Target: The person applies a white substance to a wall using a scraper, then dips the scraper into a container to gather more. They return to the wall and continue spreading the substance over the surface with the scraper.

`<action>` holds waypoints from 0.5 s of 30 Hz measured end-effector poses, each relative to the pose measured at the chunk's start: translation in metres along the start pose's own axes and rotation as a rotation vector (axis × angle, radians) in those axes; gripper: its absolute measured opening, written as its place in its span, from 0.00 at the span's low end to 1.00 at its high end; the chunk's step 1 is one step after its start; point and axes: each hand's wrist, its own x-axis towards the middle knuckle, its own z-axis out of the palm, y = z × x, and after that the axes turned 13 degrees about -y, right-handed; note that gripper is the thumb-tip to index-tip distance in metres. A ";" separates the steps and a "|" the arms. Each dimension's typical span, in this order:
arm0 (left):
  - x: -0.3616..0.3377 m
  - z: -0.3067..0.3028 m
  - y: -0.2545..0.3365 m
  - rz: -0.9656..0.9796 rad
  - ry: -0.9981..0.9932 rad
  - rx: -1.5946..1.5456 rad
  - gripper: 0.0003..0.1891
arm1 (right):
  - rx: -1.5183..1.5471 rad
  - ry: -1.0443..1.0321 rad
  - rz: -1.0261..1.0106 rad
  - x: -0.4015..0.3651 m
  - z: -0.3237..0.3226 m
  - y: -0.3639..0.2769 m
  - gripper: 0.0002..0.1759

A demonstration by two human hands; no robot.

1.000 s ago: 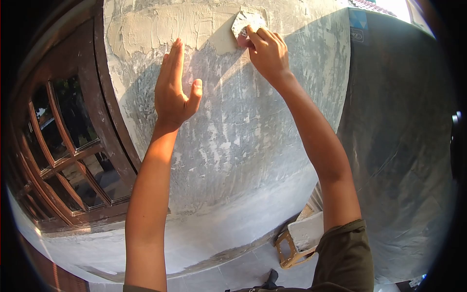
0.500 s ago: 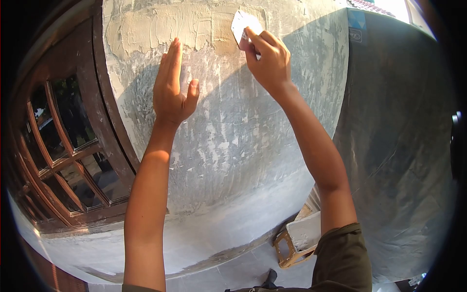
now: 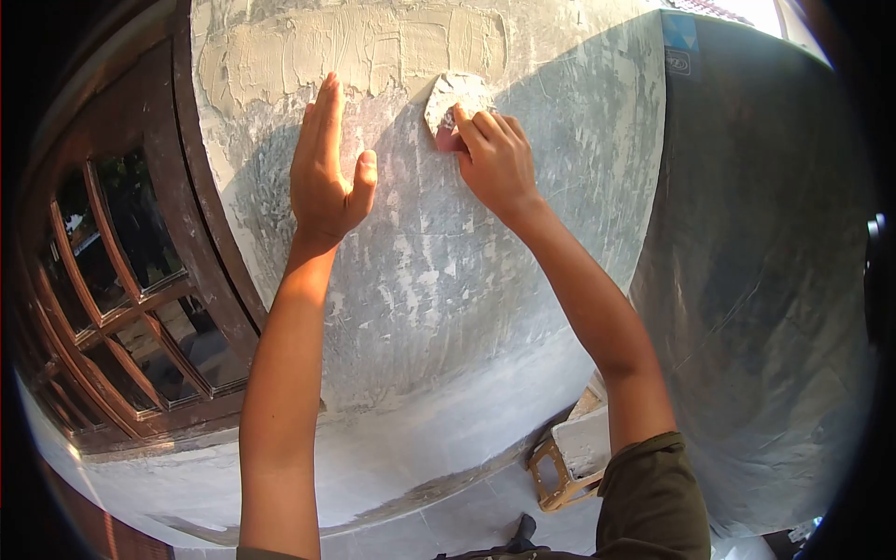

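Note:
My right hand point(image 3: 497, 161) grips a putty scraper point(image 3: 459, 91), its blade caked with pale filler and a reddish part showing by the fingers. The blade lies over the grey wall point(image 3: 429, 243), just below a band of fresh cream filler point(image 3: 317, 51) with ridged marks. To the left, my left hand point(image 3: 329, 168) is raised flat, fingers stretched up and thumb apart, holding nothing. Its fingertips overlap the lower edge of the filler band in this view.
A brown wooden window frame point(image 3: 154, 112) with glass panes borders the wall on the left. A dark sheet point(image 3: 756, 243) hangs on the right. Below, a tan stool point(image 3: 551, 476) bears a whitish container point(image 3: 583, 443) on the tiled floor point(image 3: 457, 513).
My right hand has moved the scraper down and slightly left, off the filler band. The blade now faces me with filler on it. My left hand has barely moved.

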 end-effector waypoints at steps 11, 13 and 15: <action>0.000 0.001 0.003 -0.036 -0.025 0.025 0.39 | 0.194 0.023 0.078 0.006 -0.034 0.015 0.23; 0.000 0.000 0.003 -0.018 -0.025 0.053 0.39 | 0.072 0.089 0.032 0.032 -0.032 0.047 0.22; 0.000 0.000 0.004 -0.035 -0.033 0.063 0.39 | 0.015 0.115 0.020 0.052 -0.027 0.072 0.21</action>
